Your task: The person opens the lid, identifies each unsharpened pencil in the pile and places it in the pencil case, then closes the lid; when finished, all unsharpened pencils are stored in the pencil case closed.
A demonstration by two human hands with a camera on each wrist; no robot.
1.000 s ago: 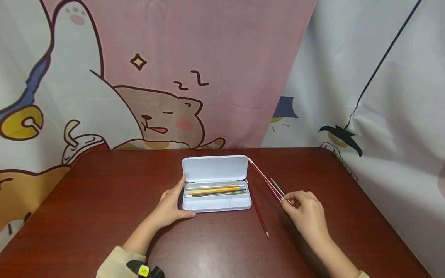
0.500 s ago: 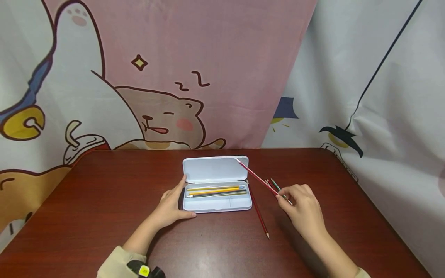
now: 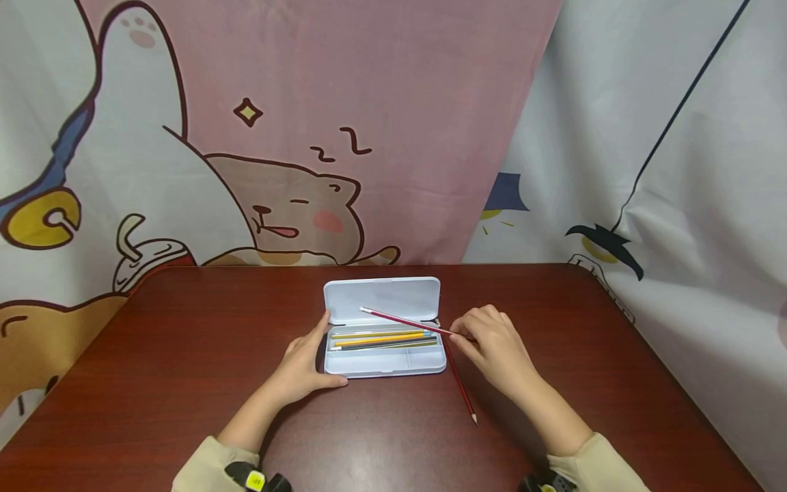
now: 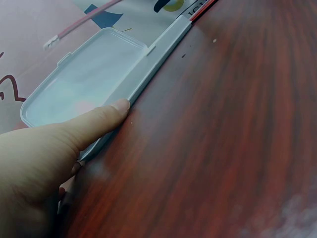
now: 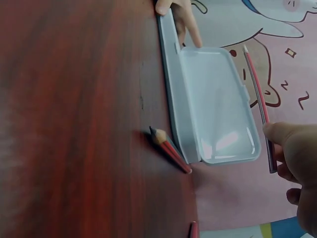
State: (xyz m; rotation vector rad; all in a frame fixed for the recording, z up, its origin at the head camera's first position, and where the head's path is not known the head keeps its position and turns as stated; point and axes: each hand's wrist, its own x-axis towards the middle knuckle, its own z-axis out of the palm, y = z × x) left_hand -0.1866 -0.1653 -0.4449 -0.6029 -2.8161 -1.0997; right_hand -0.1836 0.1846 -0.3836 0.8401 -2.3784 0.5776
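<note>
A white pencil case (image 3: 369, 365) lies on the table with its lid (image 3: 381, 299) raised, several pencils (image 3: 381, 338) inside. My left hand (image 3: 301, 365) rests against its left end, straight thumb along the front edge, index finger at the back corner. My right hand (image 3: 494, 348) pinches a red pencil (image 3: 406, 320) by its right part, between thumb and fingers. That pencil slants over the case's right half, its white-tipped end up to the left; in the right wrist view it is held clear of the lid.
Another red pencil (image 3: 462, 389) lies on the table right of the case, its sharpened tip toward me. A further red pencil end (image 5: 193, 230) shows low in the right wrist view. A printed curtain (image 3: 418, 137) hangs behind the brown table (image 3: 369, 437).
My right hand has lifted the red pencil off the table and carried it left over the case. The other pencils near it are now behind that hand. My left hand keeps its place.
</note>
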